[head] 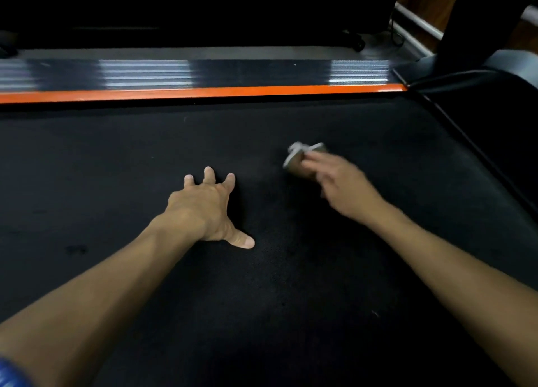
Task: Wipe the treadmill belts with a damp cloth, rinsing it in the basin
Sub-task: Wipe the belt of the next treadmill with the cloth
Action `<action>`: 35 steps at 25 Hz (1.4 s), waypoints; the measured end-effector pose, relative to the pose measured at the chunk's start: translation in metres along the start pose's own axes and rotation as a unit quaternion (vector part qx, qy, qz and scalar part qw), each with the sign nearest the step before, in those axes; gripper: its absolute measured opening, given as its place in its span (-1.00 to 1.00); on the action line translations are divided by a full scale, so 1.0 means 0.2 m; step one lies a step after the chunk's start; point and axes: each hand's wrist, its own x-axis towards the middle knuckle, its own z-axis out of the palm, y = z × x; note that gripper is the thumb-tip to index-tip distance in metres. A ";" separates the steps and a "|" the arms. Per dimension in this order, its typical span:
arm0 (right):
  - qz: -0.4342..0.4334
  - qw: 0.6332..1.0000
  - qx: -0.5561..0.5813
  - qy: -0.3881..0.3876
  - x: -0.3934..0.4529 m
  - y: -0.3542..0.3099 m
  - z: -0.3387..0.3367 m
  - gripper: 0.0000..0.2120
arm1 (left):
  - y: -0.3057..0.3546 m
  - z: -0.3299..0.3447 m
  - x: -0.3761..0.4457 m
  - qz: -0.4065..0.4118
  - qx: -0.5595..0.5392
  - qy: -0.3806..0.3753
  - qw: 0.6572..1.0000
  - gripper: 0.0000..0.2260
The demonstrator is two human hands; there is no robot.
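The black treadmill belt (145, 159) fills most of the view. My left hand (203, 209) rests on it near the middle, fingers spread and fingertips and thumb pressing the belt. To its right, my right hand (340, 182) is blurred with motion and holds a small bunched grey cloth (300, 159) against the belt. The cloth sticks out beyond my fingertips on the far side. No basin is in view.
An orange side strip (203, 92) and a ribbed grey-black side rail (145, 72) run along the belt's far edge. The treadmill's dark motor cover and upright (480, 75) rise at the right. Cables and a wheeled base (358, 44) lie on the floor beyond.
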 end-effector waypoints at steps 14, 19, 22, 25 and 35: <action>-0.103 0.992 -0.071 -0.029 -0.12 -0.18 0.10 -0.52 | -0.01 0.00 -0.01 -0.005 -0.016 0.001 1.000 0.23; 0.228 0.969 -0.055 0.080 0.10 0.07 -0.03 -0.66 | 0.00 -0.01 0.00 -0.008 -0.003 -0.009 1.000 0.23; 0.079 0.993 -0.047 0.073 0.08 -0.18 0.10 -0.70 | 0.00 -0.01 -0.01 -0.009 -0.008 -0.010 1.000 0.23; -0.087 0.996 0.012 -0.027 -0.05 -0.42 0.23 -0.59 | 0.00 0.00 -0.02 -0.010 -0.007 -0.010 1.000 0.22; 0.259 0.959 -0.062 0.098 0.55 0.07 0.05 -0.64 | 0.00 0.00 -0.01 -0.005 0.002 -0.017 1.000 0.21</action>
